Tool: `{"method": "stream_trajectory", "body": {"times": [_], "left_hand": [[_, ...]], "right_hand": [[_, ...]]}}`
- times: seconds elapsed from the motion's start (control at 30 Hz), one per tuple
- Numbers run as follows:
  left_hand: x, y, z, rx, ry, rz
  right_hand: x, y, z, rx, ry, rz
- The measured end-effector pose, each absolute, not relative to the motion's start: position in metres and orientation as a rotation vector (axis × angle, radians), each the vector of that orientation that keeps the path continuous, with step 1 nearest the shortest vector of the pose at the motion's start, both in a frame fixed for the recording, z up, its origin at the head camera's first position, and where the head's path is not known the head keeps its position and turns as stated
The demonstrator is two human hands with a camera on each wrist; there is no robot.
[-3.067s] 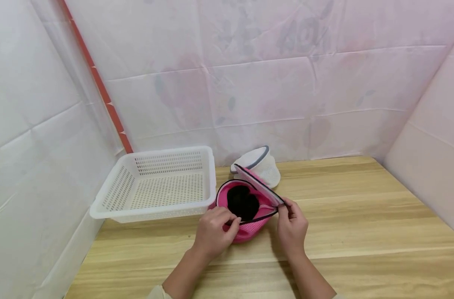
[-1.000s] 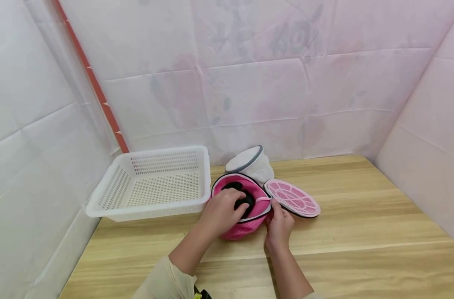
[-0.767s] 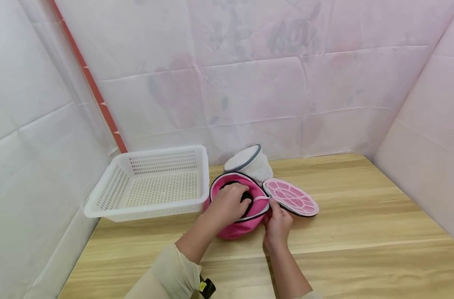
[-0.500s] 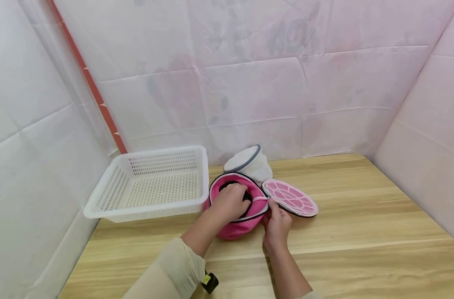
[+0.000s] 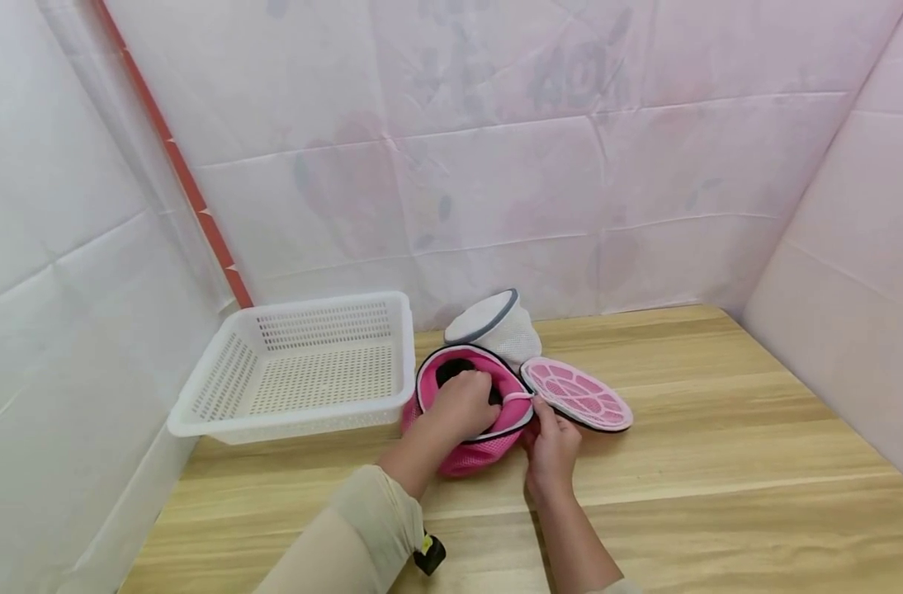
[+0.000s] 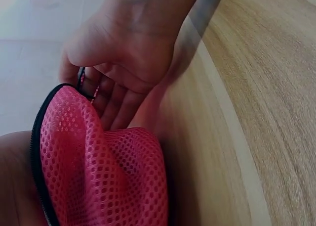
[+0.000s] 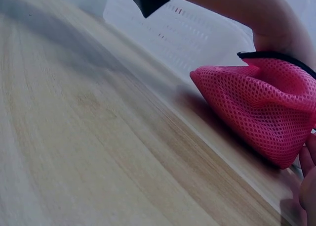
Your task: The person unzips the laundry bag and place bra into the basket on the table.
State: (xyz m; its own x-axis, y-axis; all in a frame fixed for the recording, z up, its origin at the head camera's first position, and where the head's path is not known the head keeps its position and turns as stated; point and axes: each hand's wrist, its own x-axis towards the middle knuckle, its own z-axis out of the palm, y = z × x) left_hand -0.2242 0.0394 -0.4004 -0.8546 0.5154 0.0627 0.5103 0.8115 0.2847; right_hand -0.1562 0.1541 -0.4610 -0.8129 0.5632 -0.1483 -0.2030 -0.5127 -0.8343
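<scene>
In the head view a pink mesh bag (image 5: 475, 459) stands on the table, its round lid (image 5: 579, 394) folded out to the right. My left hand (image 5: 462, 406) reaches down through the bag's mouth onto a black item (image 5: 451, 370); its fingertips are hidden inside. At the right of the mouth, my right hand (image 5: 552, 450) pinches the zipped rim by the lid's hinge. The left wrist view shows the right hand (image 6: 121, 58) with its fingers at the rim of the pink mesh (image 6: 108, 171). The bag's side (image 7: 261, 112) fills the right of the right wrist view.
A white perforated basket (image 5: 303, 425) stands left of the bag, nearly against it. Behind the bag is a white mesh bag (image 5: 514, 334) with a grey rim. Papered walls border the wooden table (image 5: 719, 462) at the back and sides.
Since the earliest frame, the lid has swung open to the right, and my left hand has moved from the front rim into the bag. Lately that hand has sunk slightly deeper; the right hand has stayed.
</scene>
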Motion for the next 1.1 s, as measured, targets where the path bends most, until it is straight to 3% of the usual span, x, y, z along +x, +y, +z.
{"method": "stream_trajectory", "body": {"times": [0.43,1.1], "left_hand": [[-0.232,0.045,-0.422,0.784,2.971,0.409],[-0.233,0.045,-0.430,0.789,2.983,0.645]], "right_hand": [[-0.159,0.154,-0.464,-0.566,-1.208,2.317],[-0.159,0.153,-0.466,-0.545,-1.182,2.321]]}}
